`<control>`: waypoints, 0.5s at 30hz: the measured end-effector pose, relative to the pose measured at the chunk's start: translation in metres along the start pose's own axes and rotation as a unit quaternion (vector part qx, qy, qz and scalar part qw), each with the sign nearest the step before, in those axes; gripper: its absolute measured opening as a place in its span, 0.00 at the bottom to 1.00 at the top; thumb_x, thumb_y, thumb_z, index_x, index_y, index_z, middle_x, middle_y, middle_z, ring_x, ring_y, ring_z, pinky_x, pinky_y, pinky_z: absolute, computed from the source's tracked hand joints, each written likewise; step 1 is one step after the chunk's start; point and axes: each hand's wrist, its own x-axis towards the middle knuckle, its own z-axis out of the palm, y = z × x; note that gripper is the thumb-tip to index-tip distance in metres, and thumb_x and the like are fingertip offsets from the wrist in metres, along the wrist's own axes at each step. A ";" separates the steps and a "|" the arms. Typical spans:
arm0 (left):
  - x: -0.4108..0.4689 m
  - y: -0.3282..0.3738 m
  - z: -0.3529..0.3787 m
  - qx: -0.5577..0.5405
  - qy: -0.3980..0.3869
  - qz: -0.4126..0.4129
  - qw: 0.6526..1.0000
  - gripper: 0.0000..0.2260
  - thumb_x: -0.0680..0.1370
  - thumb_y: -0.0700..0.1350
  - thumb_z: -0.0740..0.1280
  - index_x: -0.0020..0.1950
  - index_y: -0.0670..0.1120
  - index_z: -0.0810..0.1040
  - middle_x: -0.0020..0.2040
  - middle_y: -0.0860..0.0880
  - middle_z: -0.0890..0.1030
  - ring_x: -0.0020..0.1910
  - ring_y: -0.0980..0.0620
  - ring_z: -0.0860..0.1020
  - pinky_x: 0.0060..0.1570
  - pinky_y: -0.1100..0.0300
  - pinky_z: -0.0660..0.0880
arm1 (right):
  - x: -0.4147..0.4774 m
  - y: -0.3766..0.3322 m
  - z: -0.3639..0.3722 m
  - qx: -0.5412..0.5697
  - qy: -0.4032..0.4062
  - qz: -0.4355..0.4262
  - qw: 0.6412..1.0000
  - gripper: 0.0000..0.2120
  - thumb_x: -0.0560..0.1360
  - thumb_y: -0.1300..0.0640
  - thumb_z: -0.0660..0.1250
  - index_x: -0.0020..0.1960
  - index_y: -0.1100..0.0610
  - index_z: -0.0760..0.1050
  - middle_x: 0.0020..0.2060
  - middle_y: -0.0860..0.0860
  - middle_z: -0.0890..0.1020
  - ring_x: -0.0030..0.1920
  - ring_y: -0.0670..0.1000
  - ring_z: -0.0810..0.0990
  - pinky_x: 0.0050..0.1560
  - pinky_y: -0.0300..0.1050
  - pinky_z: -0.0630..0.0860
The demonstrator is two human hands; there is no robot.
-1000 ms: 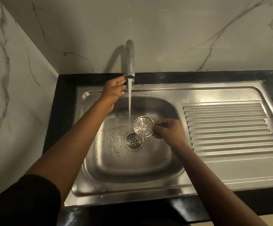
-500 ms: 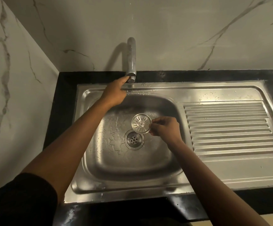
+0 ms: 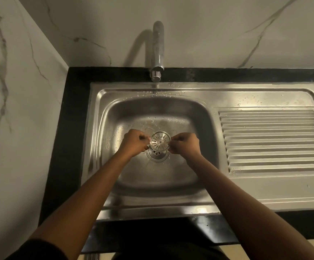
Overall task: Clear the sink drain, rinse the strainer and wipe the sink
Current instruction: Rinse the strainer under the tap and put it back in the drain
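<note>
Both hands hold by pinching: the left hand (image 3: 133, 142) nips the left edge of the strainer (image 3: 160, 141) between curled fingers and thumb, and the right hand (image 3: 185, 145) does the same on the opposite edge, so the disc hangs between them with neither palm under it. The strainer is round and so has no long axis of its own. The only line worth naming is the one between the two pinches, which runs left to right across the basin. Its slotted face, with a small boss at the middle, shows almost full to the camera, so it seems to be tipped up and toward the person rather than lying level. It is held over the middle of the sink (image 3: 103, 139), and the drain (image 3: 157, 156) sits just beneath it, showing at its near edge and partly hidden by it. The two hands look equally near the opening. Seating it would probably mean levelling the face and lowering it straight down. Further out, no water runs from the tap (image 3: 158, 47) at the back rim. The ribbed drainboard (image 3: 270, 139) lies well to the right, with drops scattered on the steel.
</note>
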 end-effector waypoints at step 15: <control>0.030 -0.056 0.052 -0.059 0.066 -0.137 0.987 0.02 0.77 0.33 0.76 0.45 0.39 0.87 0.40 0.39 0.88 0.39 0.42 0.89 0.41 0.52 0.88 | 0.049 0.060 0.046 -0.044 -0.018 0.101 0.994 0.08 0.72 0.71 0.75 0.51 0.66 0.86 0.43 0.63 0.87 0.39 0.59 0.87 0.41 0.50 0.87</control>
